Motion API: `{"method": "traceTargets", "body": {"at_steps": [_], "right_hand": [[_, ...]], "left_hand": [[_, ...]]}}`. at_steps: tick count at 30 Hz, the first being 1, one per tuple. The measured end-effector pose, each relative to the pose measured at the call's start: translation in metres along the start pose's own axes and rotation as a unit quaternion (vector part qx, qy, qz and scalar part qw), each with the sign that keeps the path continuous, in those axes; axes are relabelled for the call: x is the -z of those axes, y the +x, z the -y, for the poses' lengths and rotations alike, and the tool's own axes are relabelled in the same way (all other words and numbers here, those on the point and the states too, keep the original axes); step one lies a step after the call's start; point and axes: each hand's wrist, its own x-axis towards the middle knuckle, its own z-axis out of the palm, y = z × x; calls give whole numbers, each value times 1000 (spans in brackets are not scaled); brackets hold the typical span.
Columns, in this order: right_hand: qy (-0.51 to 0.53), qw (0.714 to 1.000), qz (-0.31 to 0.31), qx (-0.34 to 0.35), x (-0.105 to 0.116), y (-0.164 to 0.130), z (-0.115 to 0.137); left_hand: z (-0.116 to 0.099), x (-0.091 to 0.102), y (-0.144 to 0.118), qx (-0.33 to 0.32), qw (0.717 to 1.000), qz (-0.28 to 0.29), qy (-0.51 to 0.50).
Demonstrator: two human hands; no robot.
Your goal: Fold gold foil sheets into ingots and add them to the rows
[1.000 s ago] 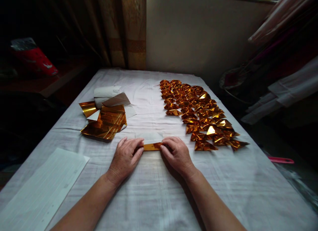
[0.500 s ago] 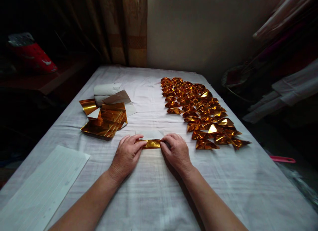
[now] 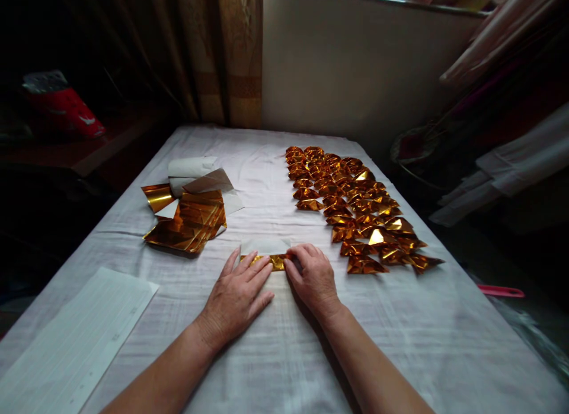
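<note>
Between my hands lies a sheet of gold foil paper [image 3: 278, 262] with its near edge folded into a shiny strip. Its pale back [image 3: 264, 246] shows on the far side. My left hand [image 3: 237, 289] lies over the strip with fingers stretched out and thumb apart, fingertips pressing on the gold. My right hand [image 3: 313, 274] pinches the strip's right end between thumb and fingers. Rows of folded gold paper ingots [image 3: 355, 206] stand to the right. A stack of gold foil sheets [image 3: 191, 221] is at the left, partly fanned out.
White cloth [image 3: 284, 343] covers the table. A lined paper sheet [image 3: 84, 337] lies at front left, and a white roll [image 3: 191, 166] sits behind the foil stack. Past the right edge is a pink handle [image 3: 502, 291]. Curtains [image 3: 240, 52] hang at the back; a red bag [image 3: 66, 108] stands far left.
My left hand has gone from pinching the strip's left end to lying flat across it, fingers spread. My right hand stays at the right end. The view has tipped up slightly.
</note>
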Motion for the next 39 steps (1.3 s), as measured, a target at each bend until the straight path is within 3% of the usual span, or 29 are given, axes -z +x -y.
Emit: {"method": "traceTargets", "body": {"at_steps": [6, 11, 15, 22, 32, 39], "right_hand": [[-4, 995, -32, 89, -1, -3, 6], [-28, 981, 105, 158, 0, -6, 16], [-63, 973, 173, 138, -1, -9, 19], [-86, 969, 217, 84, 2, -9, 24], [-114, 968, 219, 37, 6, -9, 22], [-132, 967, 198, 88, 2, -11, 17]], "left_hand": [[6, -8, -3, -1, 999, 9, 37], [10, -12, -4, 7, 998, 19, 64], [12, -11, -4, -3, 997, 31, 74], [20, -7, -13, -2, 996, 38, 81], [27, -9, -23, 30, 995, 65, 70], [25, -7, -20, 42, 993, 91, 63]]}}
